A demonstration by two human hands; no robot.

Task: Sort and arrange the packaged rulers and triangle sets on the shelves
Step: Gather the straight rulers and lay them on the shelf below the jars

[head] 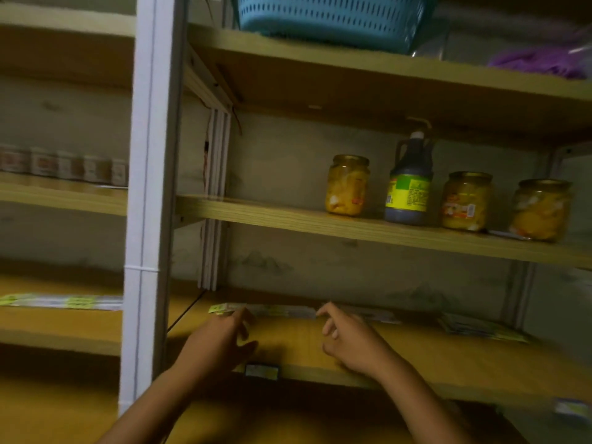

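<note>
No text can be read: the bottle label (407, 193) and shelf tag (261, 370) (both blurred) stay illegible.

- A vertical post (144, 200) divides the shelving into a left bay and a right bay.
- On the lower right shelf (416, 350), a long ruler pack (266, 310) lies along the back, with a stack of triangle sets (480, 328) to its right.
- The left hand (217, 341) and right hand (352, 338) rest in front of the ruler pack, fingertips at its ends.
- On the middle shelf (256, 216) above, 3 jars (347, 185) and 1 bottle (408, 184) stand in a row; the bottle is second from the left.
- A basket (330, 17) sits on the top shelf.
- In the left bay, another ruler pack (64, 301) lies on the lower shelf, and small boxes (64, 166) line the shelf above.
</note>
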